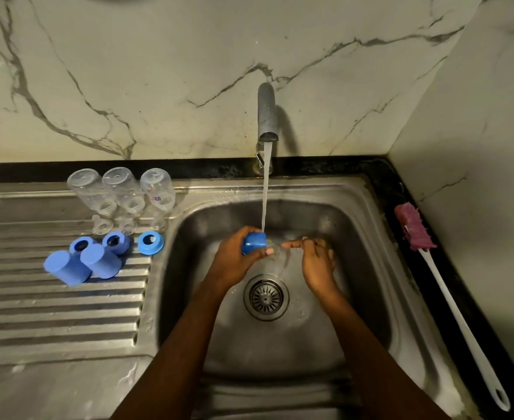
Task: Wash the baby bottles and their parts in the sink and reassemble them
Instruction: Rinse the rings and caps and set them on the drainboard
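Now rinsing: the left hand [233, 257] grips a blue bottle cap [254, 244] under the running water [266, 189], over the sink [371, 268].
Right hand: the right hand [316, 259] is just beside the cap but apart from it, fingers loose, holding nothing I can see.
Looks washed: on the drainboard [37, 313], left of the left hand, three upturned bottles [123, 189], three clear teats [127, 224], three blue collar rings [150, 242] and two caps [99, 260] (so this cap seems the last).
Left to do: reassembly, as nothing is screwed together yet.
Lying idle: bottle brush [414, 227], well right of the right hand.
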